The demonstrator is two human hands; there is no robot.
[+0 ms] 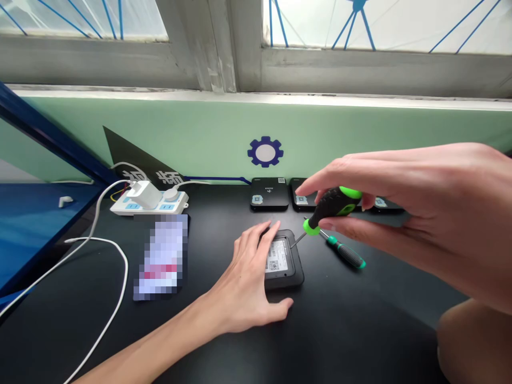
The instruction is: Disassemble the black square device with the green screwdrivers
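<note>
a green-and-black screwdriver (330, 208) is gripped in the closed fingers of the right hand (404, 213), its shaft slanted down-left to a black device (284, 280), held under the spread left hand (240, 282); a second screwdriver (346, 252) lies just beside, black units (270, 194) lined behind.

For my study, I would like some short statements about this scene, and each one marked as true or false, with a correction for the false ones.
1. The right hand holds a green-and-black screwdriver. True.
2. The left hand holds a screwdriver too. False: it is spread on a black device, and a second screwdriver lies on the table.
3. The held screwdriver's shaft points at the black device's edge. True.
4. The white power strip is right of both hands. False: it is to their left.
5. Black units stand along the wall. True.
</note>
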